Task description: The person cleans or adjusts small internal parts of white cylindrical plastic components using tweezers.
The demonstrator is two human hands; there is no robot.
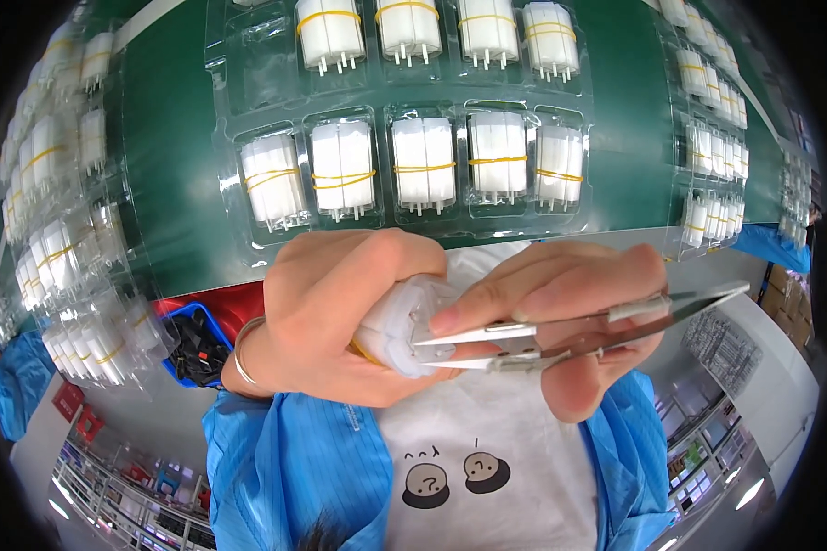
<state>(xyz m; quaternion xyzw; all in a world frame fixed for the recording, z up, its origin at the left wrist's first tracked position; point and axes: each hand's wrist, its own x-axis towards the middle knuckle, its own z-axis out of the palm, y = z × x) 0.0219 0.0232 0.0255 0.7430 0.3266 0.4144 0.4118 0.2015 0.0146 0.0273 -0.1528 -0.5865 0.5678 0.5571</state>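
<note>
My left hand (340,312) is wrapped round a bundle of white plastic tubes (395,326), its end turned to the right. A bit of yellow rubber band (366,354) shows beneath my fingers. My right hand (570,312) grips a pair of metal tweezers (560,340) with pale, pointed tips. Those tips are apart and reach the end face of the bundle; whether they pinch anything there is too small to tell. My right fingertips are close beside the bundle's end.
Ahead, a clear plastic tray (294,106) on the green table (170,138) carries similar banded bundles with thin pins. More loaded trays stand at the left (83,248) and right (708,147). A blue bin (213,326) of dark parts sits by my left wrist.
</note>
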